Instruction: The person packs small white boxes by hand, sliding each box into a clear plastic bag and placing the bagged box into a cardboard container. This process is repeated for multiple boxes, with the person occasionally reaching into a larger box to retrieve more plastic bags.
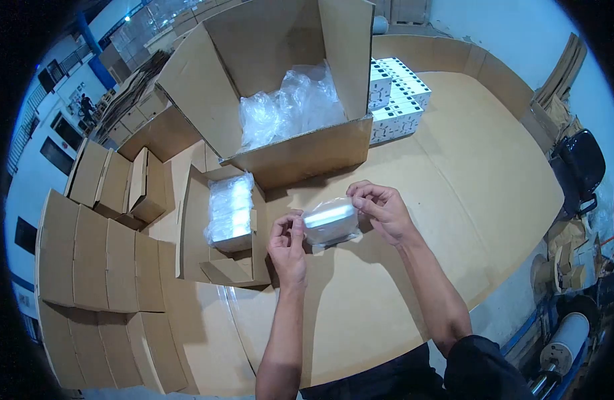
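Between my two hands, just above the table, is a clear plastic bag (331, 223) with a pale item inside that I cannot make out. My left hand (289, 250) pinches the bag's left edge between thumb and fingers. At the upper right corner, my right hand (381, 212) grips the plastic the same way. Left of the bag stands an open small carton (190, 233), holding a row of plastic-wrapped packs (230, 210). Behind it, a larger open carton (307, 157) contains a heap of clear plastic bags (290, 107).
White printed boxes (397, 120) are stacked behind the large carton on the right. Folded brown cartons (103, 257) stand in rows at the left. Cardboard covers the table (473, 200). A black chair (579, 170) and a roll (567, 340) are beyond its right edge.
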`<state>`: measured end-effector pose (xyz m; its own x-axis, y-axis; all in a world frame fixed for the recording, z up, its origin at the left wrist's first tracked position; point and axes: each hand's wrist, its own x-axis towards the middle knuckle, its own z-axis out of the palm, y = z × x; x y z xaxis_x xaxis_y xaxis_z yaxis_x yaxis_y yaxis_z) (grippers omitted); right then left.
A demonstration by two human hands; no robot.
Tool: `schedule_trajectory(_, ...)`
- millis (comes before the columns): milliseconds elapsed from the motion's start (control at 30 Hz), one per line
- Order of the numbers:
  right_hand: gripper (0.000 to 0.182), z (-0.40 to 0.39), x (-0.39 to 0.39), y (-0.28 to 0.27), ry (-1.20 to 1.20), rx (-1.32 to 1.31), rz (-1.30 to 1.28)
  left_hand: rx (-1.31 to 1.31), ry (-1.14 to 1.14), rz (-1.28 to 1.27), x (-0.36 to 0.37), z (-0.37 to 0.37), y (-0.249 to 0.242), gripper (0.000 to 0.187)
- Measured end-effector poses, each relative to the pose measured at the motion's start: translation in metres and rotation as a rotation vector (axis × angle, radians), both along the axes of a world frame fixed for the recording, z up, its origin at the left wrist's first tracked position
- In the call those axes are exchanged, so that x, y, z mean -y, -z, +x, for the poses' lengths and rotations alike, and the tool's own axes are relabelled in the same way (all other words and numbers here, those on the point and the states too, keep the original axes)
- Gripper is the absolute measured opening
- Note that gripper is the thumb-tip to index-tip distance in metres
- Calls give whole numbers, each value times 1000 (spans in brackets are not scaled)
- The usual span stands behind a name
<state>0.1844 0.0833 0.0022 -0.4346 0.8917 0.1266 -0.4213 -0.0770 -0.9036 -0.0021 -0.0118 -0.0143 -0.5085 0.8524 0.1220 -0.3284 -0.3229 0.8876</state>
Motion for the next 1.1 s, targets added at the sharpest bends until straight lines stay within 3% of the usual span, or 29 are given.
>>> schedule_trajectory(267, 8, -4, 6, -6, -11, -159, -2, -270, -111, 52, -1, -3, -8, 9)
schedule_trajectory(400, 8, -3, 4, -7, -49, -188, 1, -211, -97, 102, -1, -3, -9, 10)
schedule_trajectory(500, 19, -2, 3, -10, -78, -173, 13, -130, -44, 76, -3, -6, -3, 11)
schedule_trajectory(567, 45, -5, 7, -17, -36, -196, 71, -112, -53, 50, -5, -9, 2, 10)
schedule_trajectory(600, 45, -3, 6, -17, -36, -196, 73, -113, -54, 53, -5, -10, 1, 10)
schedule_trajectory(667, 68, 3, 6, -16, -116, 265, 182, -100, -7, 74, -5, -11, 1, 22)
schedule_trajectory(700, 69, 3, 12, -25, -129, 350, 134, -102, -5, 78, -6, -8, -4, 22)
schedule_trajectory(767, 65, 0, 11, -19, -144, 396, 111, -197, 24, 58, -7, -1, -11, 42)
schedule_trajectory(800, 62, -2, 9, -14, -161, 443, 81, -195, 20, 58, -6, -1, -14, 42)
schedule_trajectory(833, 50, -5, 8, -10, -133, 434, 153, -203, 123, -26, -3, -2, -17, 49)
schedule_trajectory(867, 50, -4, 8, -7, -140, 436, 151, -210, 227, -111, -1, -4, -17, 57)
schedule_trajectory(1100, 35, -5, 13, -16, -101, 366, 77, -166, 274, -166, -3, -6, -8, 34)
